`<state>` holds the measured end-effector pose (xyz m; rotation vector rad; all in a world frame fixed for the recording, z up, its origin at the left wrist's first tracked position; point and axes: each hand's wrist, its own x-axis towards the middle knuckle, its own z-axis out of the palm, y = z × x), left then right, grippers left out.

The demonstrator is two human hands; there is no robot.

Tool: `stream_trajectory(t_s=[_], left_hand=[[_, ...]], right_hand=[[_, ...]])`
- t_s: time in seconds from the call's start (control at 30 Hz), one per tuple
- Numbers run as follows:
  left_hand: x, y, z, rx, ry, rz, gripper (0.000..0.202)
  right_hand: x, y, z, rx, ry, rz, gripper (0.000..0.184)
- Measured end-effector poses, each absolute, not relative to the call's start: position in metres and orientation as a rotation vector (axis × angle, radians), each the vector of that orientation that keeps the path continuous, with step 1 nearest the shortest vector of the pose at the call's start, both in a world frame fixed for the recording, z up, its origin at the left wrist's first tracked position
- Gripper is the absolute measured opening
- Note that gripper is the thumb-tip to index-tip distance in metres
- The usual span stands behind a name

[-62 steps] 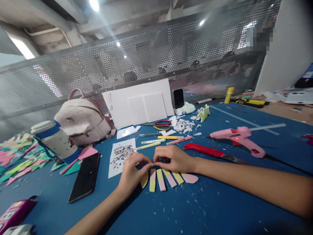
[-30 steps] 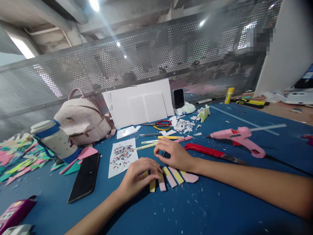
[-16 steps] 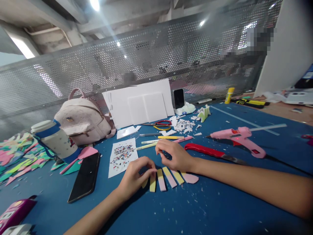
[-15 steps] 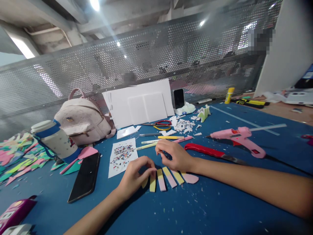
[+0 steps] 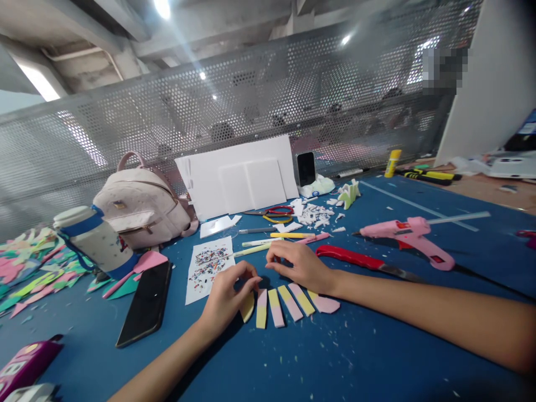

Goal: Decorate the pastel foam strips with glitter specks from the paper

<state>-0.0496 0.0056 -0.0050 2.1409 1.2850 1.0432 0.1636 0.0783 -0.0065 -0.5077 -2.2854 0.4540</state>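
Observation:
Several pink-and-yellow foam strips [image 5: 276, 306] lie fanned out side by side on the blue table [image 5: 335, 357]. My left hand [image 5: 226, 296] rests at the left end of the fan, fingers curled, its fingertips pinching the leftmost yellow strip [image 5: 248, 307]. My right hand [image 5: 299, 265] sits just behind the strips with its fingers bent and its fingertips down near their top ends. What those fingers touch is hidden. A rounded pink piece [image 5: 325, 304] ends the fan on the right.
A red-handled knife [image 5: 355, 258] and a pink glue gun [image 5: 408, 237] lie to the right. A black phone [image 5: 146, 301], a bottle [image 5: 94, 240], a backpack [image 5: 140, 204] and coloured scraps [image 5: 29, 268] are on the left. Pens, scissors [image 5: 278, 212], white boards [image 5: 238, 176] and a speckled paper [image 5: 208, 267] lie behind.
My left hand lifted off the strips it was covering and drew back to the leftmost strip. My right hand shifted slightly toward me. The strips are fanned out in view again.

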Motion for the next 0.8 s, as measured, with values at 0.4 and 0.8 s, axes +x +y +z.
stream_trajectory(t_s=[0.4, 0.8], left_hand=[[-0.0493, 0.0058, -0.0021, 2.24, 1.248, 1.15, 0.015], [-0.0488, 0.0036, -0.0061, 2.26, 1.35, 1.119, 0.014]], right_hand=[[0.1627, 0.0788, -0.0061, -0.462, -2.304, 0.423, 0.007], [0.1628, 0.0805, -0.0079, -0.262, -2.376, 0.516, 0.012]])
